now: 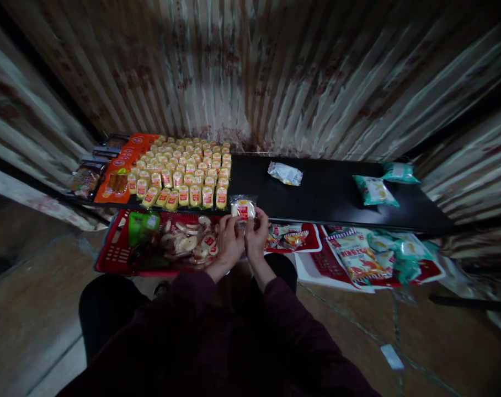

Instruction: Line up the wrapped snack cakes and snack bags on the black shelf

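Between my left hand (230,238) and my right hand (257,234) is a small clear-wrapped snack packet (243,209) with a red and white label. Fingers of both hands close on its lower edge, at the front edge of the black shelf (316,201). Just left of it, many small yellow wrapped cakes (184,176) stand in tight rows. A white wrapped packet (285,173) lies alone farther back on the shelf. Below my left hand, a red basket (112,256) holds several round pale packets (188,242).
Orange packs (122,165) and dark packs (87,176) fill the shelf's left end. Teal bags (374,191) lie at the right. Under the shelf, another basket holds a large snack bag (360,256) and teal bags. A pleated curtain (250,71) hangs behind.
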The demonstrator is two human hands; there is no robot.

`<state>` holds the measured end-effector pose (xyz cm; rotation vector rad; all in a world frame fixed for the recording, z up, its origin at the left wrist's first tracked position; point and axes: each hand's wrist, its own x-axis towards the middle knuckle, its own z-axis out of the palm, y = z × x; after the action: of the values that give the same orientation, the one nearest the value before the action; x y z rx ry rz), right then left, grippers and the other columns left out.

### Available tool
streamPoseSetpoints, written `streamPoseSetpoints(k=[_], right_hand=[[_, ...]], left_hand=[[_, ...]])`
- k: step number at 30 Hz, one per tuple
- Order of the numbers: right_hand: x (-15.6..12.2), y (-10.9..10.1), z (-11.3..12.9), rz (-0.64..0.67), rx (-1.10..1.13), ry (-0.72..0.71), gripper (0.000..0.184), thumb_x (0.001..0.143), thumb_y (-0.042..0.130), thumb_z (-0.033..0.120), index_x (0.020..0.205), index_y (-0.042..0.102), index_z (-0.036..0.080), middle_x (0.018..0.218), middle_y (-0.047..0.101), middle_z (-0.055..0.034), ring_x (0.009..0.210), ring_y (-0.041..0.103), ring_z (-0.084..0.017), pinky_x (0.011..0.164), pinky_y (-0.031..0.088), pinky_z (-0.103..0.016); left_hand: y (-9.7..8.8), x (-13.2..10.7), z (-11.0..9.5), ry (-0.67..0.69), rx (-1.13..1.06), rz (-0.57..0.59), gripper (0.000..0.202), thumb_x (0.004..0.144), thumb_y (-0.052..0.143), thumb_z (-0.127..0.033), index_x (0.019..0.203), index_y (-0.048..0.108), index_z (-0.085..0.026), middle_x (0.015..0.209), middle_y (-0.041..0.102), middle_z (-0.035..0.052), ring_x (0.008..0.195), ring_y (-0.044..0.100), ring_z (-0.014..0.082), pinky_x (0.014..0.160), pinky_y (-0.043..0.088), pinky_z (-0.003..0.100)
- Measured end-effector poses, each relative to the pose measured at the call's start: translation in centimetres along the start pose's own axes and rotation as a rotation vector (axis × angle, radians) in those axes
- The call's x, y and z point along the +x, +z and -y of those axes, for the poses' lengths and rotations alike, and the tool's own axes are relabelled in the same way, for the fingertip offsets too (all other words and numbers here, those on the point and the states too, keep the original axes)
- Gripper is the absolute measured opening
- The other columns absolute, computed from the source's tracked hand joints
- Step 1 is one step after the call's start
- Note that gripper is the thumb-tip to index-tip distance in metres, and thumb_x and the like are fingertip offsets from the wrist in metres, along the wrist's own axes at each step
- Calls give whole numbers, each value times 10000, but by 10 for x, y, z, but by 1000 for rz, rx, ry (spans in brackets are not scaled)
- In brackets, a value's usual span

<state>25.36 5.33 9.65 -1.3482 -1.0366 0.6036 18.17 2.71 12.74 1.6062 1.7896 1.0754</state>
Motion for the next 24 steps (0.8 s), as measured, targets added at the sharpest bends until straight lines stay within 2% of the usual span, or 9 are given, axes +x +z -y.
streamPoseSetpoints(k=[1,3,5,9,11,15,21,24], right_hand=[[-16,-2,-3,40,-27,-13,346,826,467,330,1128,528,172,1121,598,-96,978,577,-185,886,461,-351],[-45,0,-14,135,-91,-16,350,820,460,304,1137,535,176,1130,605,-92,1019,563,-195,924,443,-380],[-68,7,-29,210,-158,9,346,800,455,243,1124,557,173,1104,621,-86,1016,567,-196,944,433,-392],[-95,27,-48,470,-349,25,397,723,483,102,1098,593,172,1017,660,-84,961,602,-204,924,449,-374],[-100,34,-49,563,-446,31,393,709,491,59,1061,619,177,971,673,-96,909,624,-205,875,468,-341],[-105,39,-47,594,-545,48,375,749,472,60,1061,626,201,966,671,-92,851,636,-195,800,486,-314],[-103,43,-53,588,-535,40,388,777,456,72,1121,582,201,1051,642,-98,927,621,-197,846,474,-311],[-102,44,-55,582,-515,49,411,792,430,77,1168,555,186,1089,621,-111,955,608,-205,848,477,-322]], left_hand=[[-4,-13,10,-9,-2,-14,360,772,432,-79,1068,594,-203,1157,547,63,1139,483,157,1026,372,299],[-13,-34,31,-117,27,-30,339,760,433,-66,1029,601,-185,1117,574,79,1110,509,167,1004,393,316],[-21,-46,54,-206,105,-19,293,778,452,-102,1017,611,-159,1126,584,105,1105,521,184,996,397,331],[-39,-52,91,-365,240,154,300,778,490,-145,1045,627,-159,1084,635,122,1111,545,217,949,425,334],[-44,-52,103,-362,302,165,317,783,481,-148,1063,629,-132,1126,625,151,1126,543,227,946,425,329],[-41,-53,114,-339,378,141,339,789,468,-154,1083,629,-104,1186,595,172,1160,526,237,962,419,327],[-31,-54,122,-244,442,116,375,829,397,-150,1147,596,-132,1273,527,147,1196,481,236,1011,390,331],[-29,-54,121,-238,455,79,383,843,376,-153,1166,582,-142,1280,507,142,1207,465,239,1010,393,334]])
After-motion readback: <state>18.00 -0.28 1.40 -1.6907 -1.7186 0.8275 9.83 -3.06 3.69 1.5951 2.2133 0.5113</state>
